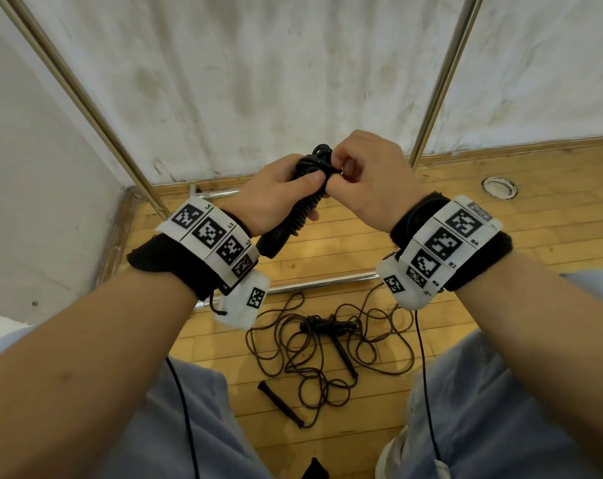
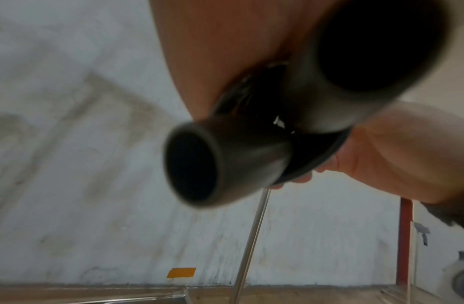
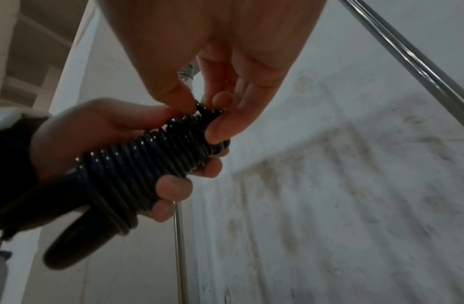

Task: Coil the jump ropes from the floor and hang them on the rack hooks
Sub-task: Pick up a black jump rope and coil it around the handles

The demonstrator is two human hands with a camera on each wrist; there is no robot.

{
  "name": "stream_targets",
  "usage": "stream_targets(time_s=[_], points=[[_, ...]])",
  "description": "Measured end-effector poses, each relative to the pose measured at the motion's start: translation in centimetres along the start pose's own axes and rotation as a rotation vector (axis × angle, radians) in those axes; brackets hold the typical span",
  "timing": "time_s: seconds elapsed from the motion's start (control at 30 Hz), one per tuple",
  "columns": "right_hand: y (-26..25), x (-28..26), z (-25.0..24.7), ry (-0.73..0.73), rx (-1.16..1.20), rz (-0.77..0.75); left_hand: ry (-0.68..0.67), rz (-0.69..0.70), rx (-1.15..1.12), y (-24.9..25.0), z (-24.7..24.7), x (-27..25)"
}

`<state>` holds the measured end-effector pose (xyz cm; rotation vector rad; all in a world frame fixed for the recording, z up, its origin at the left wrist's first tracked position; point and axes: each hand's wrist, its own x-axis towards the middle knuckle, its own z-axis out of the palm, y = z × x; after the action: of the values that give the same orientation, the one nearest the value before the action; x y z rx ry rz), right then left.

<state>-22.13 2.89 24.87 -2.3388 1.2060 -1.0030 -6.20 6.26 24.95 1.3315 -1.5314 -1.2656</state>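
Note:
A black jump rope (image 1: pixel 302 205) is wound in tight turns round its two handles (image 3: pixel 77 216). My left hand (image 1: pixel 279 195) grips this bundle (image 3: pixel 153 156) round the middle, thumb on top. My right hand (image 1: pixel 359 174) pinches the cord at the bundle's upper end (image 3: pixel 207 111) between thumb and fingers. The two handle butts (image 2: pixel 194 162) fill the left wrist view, blurred. A second, brown rope (image 1: pixel 327 350) lies loose and tangled on the wooden floor below my hands, its black handles (image 1: pixel 281 404) among the loops.
Two slanting chrome rack poles (image 1: pixel 82 102) (image 1: pixel 441 81) rise on either side of my hands, and a chrome base bar (image 1: pixel 324 281) crosses the floor (image 1: pixel 500 236). A stained white wall (image 1: pixel 276 81) stands behind. A round floor fitting (image 1: pixel 499 188) sits at the right. No hooks are in view.

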Motion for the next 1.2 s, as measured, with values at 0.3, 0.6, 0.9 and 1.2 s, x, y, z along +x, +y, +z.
stream_targets(time_s=[0.3,0.6,0.9,1.2], points=[[-0.48,-0.28,0.19,0.047,-0.004,-0.001,0.009,0.04,0.122,-0.12,-0.23,-0.16],[-0.35,-0.36,0.03,0.048,-0.036,-0.01,-0.043,-0.017,0.0,0.21,-0.14,-0.37],[-0.05,-0.56,0.09,-0.02,0.005,-0.03,0.01,0.011,0.118,0.1,-0.35,-0.43],[-0.6,0.12,-0.61,0.003,0.189,0.101,-0.032,-0.034,-0.014,0.78,0.31,-0.55]])
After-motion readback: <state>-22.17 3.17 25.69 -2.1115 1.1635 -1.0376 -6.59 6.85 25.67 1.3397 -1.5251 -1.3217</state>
